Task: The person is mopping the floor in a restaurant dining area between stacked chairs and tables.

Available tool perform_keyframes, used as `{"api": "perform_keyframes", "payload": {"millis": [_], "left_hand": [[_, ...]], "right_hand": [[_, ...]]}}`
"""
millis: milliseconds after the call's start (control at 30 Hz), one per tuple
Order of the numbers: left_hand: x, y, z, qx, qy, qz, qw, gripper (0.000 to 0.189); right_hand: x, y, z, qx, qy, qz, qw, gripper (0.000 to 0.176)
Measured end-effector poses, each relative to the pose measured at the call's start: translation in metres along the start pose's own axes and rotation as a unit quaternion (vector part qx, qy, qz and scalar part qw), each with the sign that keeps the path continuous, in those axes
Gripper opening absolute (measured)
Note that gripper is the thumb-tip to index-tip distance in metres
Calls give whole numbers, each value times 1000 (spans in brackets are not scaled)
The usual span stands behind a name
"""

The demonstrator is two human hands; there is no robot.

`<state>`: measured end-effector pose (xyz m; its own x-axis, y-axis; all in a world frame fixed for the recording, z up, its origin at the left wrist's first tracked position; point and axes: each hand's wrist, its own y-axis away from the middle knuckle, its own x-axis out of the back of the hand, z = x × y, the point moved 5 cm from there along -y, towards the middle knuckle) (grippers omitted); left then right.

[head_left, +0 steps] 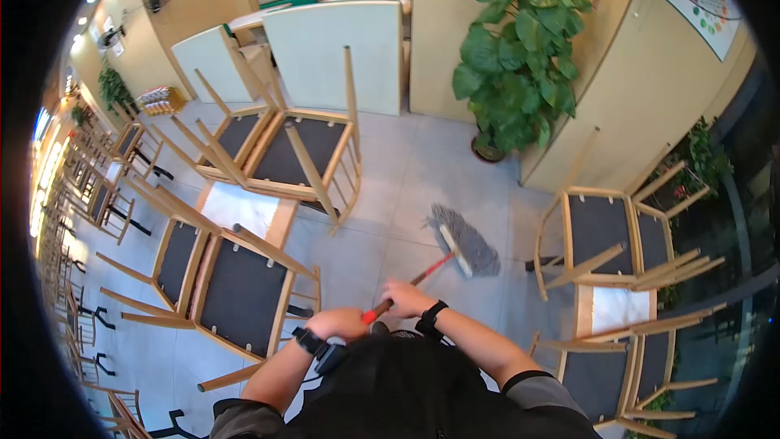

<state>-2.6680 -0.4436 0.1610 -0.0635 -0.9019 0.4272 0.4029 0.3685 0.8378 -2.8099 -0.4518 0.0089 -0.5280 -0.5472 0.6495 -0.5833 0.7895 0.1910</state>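
Note:
A mop with a grey string head (470, 242) lies flat on the grey tiled floor (390, 215), and its red and brown handle (431, 269) runs back toward my body. Both hands are wrapped round that handle. My left hand (340, 323) holds it at the near end, close to my waist. Farther along the shaft, my right hand (406, 299) is closed on it, nearer the mop head. A dark band circles each wrist.
Upturned chairs (248, 289) rest on tables at left, and more upturned chairs (600, 236) stand at right. A potted plant (520, 53) is ahead beside a wooden wall (630, 65). Pale partitions (333, 53) stand at the back.

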Motion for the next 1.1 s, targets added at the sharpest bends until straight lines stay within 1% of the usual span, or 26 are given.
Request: {"api": "perform_keyframes", "payload": {"millis": [33, 67, 100, 133, 167, 200, 267, 300, 367, 500, 533, 600, 633, 667, 700, 767, 833, 867, 900, 967, 1000, 1067, 1100], "left_hand": [[6, 19, -4, 14, -40, 7, 999, 28], [13, 33, -7, 30, -116, 12, 993, 29], [17, 41, -14, 32, -144, 94, 985, 31], [22, 51, -19, 47, -157, 158, 974, 29], [29, 63, -18, 62, -170, 221, 958, 29], [29, 65, -20, 69, -164, 230, 957, 29], [36, 74, -20, 110, -137, 347, 921, 32], [40, 75, -17, 125, -137, 412, 892, 37], [46, 71, -22, 151, -118, 467, 863, 40], [52, 60, -39, 143, -112, 512, 839, 44], [55, 56, -40, 134, -116, 509, 842, 42], [67, 57, -37, 125, -120, 510, 843, 41], [74, 58, -35, 104, -120, 500, 851, 38], [81, 60, -31, 83, -122, 488, 860, 36], [87, 59, -28, 82, -123, 483, 863, 36], [97, 55, -19, 31, -126, 480, 868, 31], [102, 49, -7, 7, -136, 472, 871, 30], [103, 42, -1, -7, -142, 475, 869, 28], [106, 37, 7, -22, -147, 478, 866, 27], [108, 30, 25, -37, -157, 472, 867, 26], [109, 27, 33, -41, -158, 468, 868, 26], [110, 18, 49, -69, -170, 456, 871, 26], [111, 13, 58, -86, -172, 450, 872, 26]], "right_hand": [[-11, -11, -5, -26, -40, -45, 998, 31], [-16, -22, -15, 6, -44, -48, 998, 34], [-23, -34, -21, 37, -47, -51, 997, 36], [-29, -46, -28, 60, -87, -43, 993, 41], [-32, -55, -34, 69, -80, -48, 993, 41], [-33, -64, -36, 50, -87, -49, 994, 43], [-31, -73, -43, 17, -89, -65, 994, 47], [-31, -74, -42, 15, -74, -67, 995, 44], [-39, -80, -33, 20, -128, -19, 991, 42], [-39, -90, -28, 27, -135, 15, 990, 40], [-42, -94, -24, 33, -129, 14, 991, 40], [-38, -101, -18, 48, -105, 45, 992, 38], [-38, -106, -13, 48, -104, 46, 992, 38], [-35, -109, -10, 11, -136, 35, 990, 37], [-32, -109, -9, -27, -172, 24, 984, 36], [-21, -103, -10, -38, -179, 38, 982, 34], [-4, -93, -9, -75, -164, 54, 982, 27], [-1, -87, -4, -116, -193, 68, 972, 25], [2, -82, 0, -121, -198, 79, 970, 25], [12, -69, 9, -119, -186, 148, 964, 22], [20, -60, 9, -127, -191, 160, 960, 22], [29, -42, 15, -182, -233, 156, 943, 21], [28, -35, 23, -189, -241, 168, 937, 21]]}}
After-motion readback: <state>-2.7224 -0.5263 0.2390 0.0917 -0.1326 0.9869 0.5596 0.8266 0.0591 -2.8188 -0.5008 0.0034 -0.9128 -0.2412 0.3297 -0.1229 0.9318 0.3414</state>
